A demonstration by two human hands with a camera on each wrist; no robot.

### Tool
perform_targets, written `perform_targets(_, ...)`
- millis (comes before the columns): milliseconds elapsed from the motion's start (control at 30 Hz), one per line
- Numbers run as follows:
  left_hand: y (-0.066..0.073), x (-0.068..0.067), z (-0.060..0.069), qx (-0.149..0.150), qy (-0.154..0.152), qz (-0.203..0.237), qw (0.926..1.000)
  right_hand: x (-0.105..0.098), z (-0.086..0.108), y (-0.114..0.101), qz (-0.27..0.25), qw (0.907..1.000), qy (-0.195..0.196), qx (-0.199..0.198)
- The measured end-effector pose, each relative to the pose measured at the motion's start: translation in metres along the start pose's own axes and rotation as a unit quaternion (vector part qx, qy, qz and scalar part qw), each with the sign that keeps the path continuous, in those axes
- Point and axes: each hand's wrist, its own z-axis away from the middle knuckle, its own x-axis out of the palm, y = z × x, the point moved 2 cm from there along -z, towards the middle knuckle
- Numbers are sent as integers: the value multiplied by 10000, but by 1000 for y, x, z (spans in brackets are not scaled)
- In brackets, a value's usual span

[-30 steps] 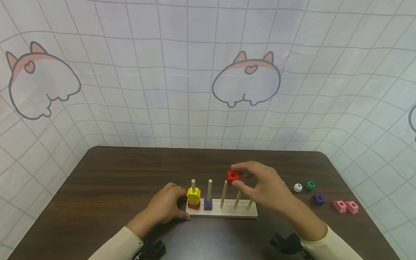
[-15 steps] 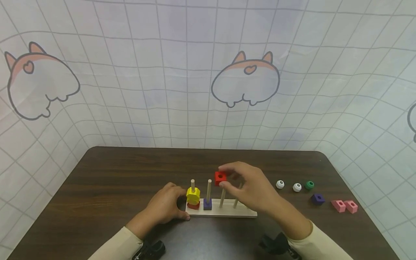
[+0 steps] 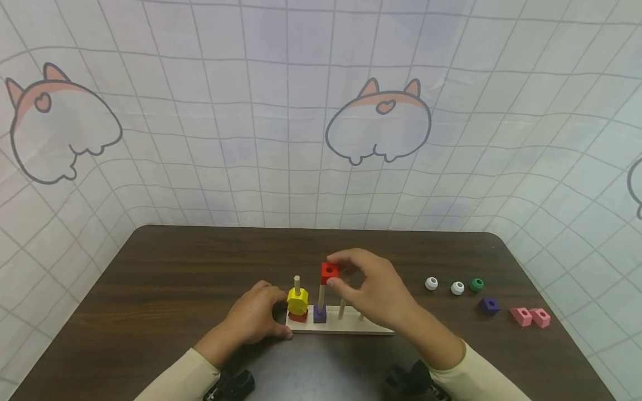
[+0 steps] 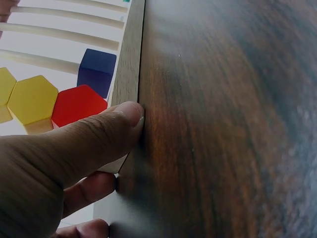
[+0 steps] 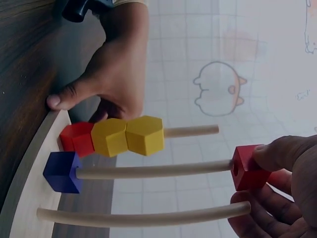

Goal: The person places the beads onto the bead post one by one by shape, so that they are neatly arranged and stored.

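A wooden peg stand (image 3: 346,327) with several upright pegs rests on the table. My left hand (image 3: 253,317) grips its left end, thumb against the front edge and fingers round behind. Pinched between thumb and fingers of my right hand (image 3: 378,292) is a red cube (image 3: 328,273) with a hole. In the right wrist view, the tip of the second peg (image 5: 153,171) meets the cube's holed face. Lower on that peg sits a dark blue cube (image 5: 62,172). The leftmost peg carries a red hexagonal bead (image 5: 77,139) under two yellow hexagonal beads (image 5: 144,135).
To the right on the table lie two white beads (image 3: 431,283), a green bead (image 3: 476,284), a dark blue cube (image 3: 489,306) and two pink blocks (image 3: 520,316). A patterned curtain (image 3: 251,139) hangs behind the table. Black wrist cameras (image 3: 408,379) sit below both hands.
My right hand has carried the red cube leftward, past the third peg, to the top of the second peg. The left hand has stayed on the end of the stand.
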Motion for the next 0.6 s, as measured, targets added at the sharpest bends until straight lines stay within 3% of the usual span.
perform_targets(300,-1,0,-1,4,25,29,10000,6,-1,-6,99,9999,29,133)
perform_targets(600,1,-2,0,24,15,77,10000,15,-1,-12,307,9980,-3,560)
